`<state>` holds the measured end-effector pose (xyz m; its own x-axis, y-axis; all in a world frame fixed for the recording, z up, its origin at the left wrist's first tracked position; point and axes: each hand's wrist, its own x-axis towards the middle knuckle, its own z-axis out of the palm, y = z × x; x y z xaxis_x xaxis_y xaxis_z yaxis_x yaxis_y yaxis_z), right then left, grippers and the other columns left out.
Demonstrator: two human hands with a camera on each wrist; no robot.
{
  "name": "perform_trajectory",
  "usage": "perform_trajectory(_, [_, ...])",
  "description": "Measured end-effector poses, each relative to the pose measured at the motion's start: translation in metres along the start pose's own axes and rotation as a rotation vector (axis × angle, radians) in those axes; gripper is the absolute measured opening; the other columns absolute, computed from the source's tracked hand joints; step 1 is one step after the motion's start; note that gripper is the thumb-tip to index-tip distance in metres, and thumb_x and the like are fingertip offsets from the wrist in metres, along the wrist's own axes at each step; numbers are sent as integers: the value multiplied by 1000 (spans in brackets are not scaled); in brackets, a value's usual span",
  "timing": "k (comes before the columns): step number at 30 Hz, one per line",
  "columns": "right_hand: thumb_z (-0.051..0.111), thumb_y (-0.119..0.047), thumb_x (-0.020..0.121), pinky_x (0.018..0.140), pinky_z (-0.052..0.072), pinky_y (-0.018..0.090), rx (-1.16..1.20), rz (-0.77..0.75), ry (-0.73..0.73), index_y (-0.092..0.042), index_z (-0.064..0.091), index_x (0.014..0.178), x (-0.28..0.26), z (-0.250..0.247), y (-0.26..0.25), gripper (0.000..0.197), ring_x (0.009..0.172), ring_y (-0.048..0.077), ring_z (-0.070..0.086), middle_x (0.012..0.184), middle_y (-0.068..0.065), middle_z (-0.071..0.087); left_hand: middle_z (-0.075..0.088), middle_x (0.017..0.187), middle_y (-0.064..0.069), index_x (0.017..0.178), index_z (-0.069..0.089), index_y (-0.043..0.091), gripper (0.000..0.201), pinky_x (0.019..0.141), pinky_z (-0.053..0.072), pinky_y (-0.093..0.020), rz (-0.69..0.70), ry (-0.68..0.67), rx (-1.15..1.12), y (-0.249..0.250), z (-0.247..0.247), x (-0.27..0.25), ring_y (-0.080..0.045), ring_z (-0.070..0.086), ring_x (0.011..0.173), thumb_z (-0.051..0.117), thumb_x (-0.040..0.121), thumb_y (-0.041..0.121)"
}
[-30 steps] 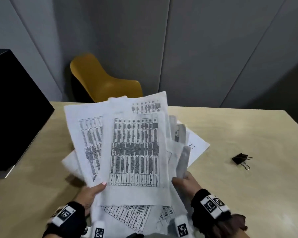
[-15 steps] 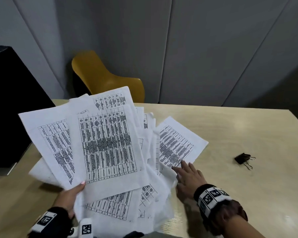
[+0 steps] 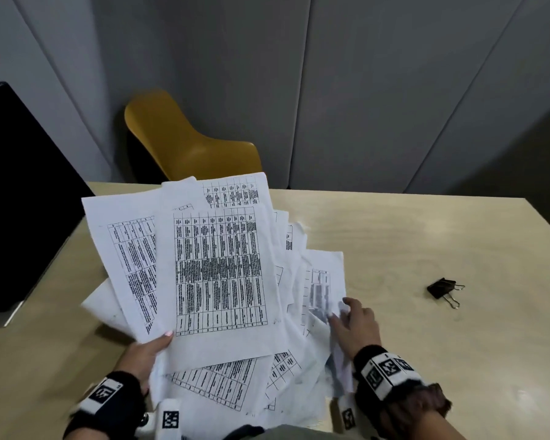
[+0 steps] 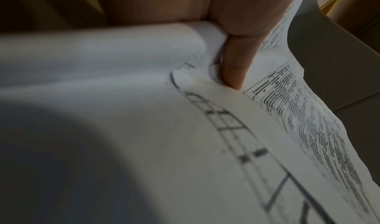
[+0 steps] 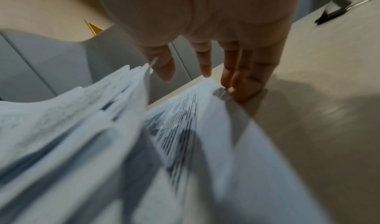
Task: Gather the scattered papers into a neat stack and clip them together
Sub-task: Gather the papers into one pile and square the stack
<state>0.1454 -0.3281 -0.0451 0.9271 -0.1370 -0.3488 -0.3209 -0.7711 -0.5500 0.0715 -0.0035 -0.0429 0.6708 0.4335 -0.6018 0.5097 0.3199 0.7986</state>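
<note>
Papers (image 3: 216, 274) fanned at table (image 3: 426, 236) left — binder clip (image 3: 443, 290) well right, chair (image 3: 188, 138) behind.

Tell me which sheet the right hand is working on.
The rightmost sheet, low by the table; right hand fingers touch its edge. The others fan up in the left hand.

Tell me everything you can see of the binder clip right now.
The binder clip is small, with a black body that looks like metal and two silver wire handles splayed toward the near right. It lies on the bare light wood table, to the right of the papers and apart from them. Nothing touches it; neither hand is on it.
</note>
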Motion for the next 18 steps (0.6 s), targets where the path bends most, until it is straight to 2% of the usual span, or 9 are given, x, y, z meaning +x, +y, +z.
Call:
perform_trajectory(1, [59,-32,86,102,37,35,56,28,-34,-13,38,135,-1,4,-6,57,118,35,47,130,21,43,57,112,-16,101,61,-5,16,91,36,-35,3,9,0,-1,0,2,-25,58,82,53,89,0])
perform_trajectory(3, [58,-33,87,101,37,34,154,65,-73,-12,32,138,-1,10,-15,61,119,33,47,133,19,38,59,115,-21,113,57,-9,27,93,36,-36,3,17,-10,-3,0,6,-29,57,101,54,88,0])
perform_trajectory(4, [57,-33,87,100,37,32,177,80,-75,-12,30,138,-2,11,-20,61,120,33,46,134,19,38,59,118,-24,117,55,-10,30,94,36,-36,1,24,-11,-3,1,6,-29,55,103,54,88,0])
perform_trajectory(8, [60,-38,84,102,34,35,163,118,10,-7,28,139,-1,13,-29,71,125,35,41,135,22,41,53,128,-28,121,50,-14,34,92,36,-34,5,0,-24,-3,5,9,-26,52,101,51,88,-5])
perform_trajectory(10, [66,-37,80,101,36,36,157,122,-24,-7,25,140,-2,13,-34,79,124,36,43,134,21,41,53,128,-28,121,50,-14,35,92,35,-33,8,-1,-16,-5,6,11,-25,52,100,51,88,-5])
perform_trajectory(12, [71,-34,76,95,40,33,183,141,-100,-7,24,139,-2,15,-40,83,119,34,49,131,20,46,53,127,-29,120,50,-15,34,91,35,-34,4,-4,6,-7,8,12,-25,55,92,51,88,-6])
perform_trajectory(14, [73,-32,74,91,43,31,194,170,-136,-6,28,135,-2,18,-44,81,114,32,54,126,18,53,52,127,-32,119,51,-16,32,91,36,-35,-4,-13,28,-8,10,15,-26,56,86,50,88,-8])
perform_trajectory(18, [77,-27,70,84,45,27,255,242,-151,-6,48,116,5,20,-41,58,105,27,60,116,11,62,54,125,-30,118,51,-16,32,92,37,-35,9,-28,77,-6,13,19,-26,53,100,51,87,-9])
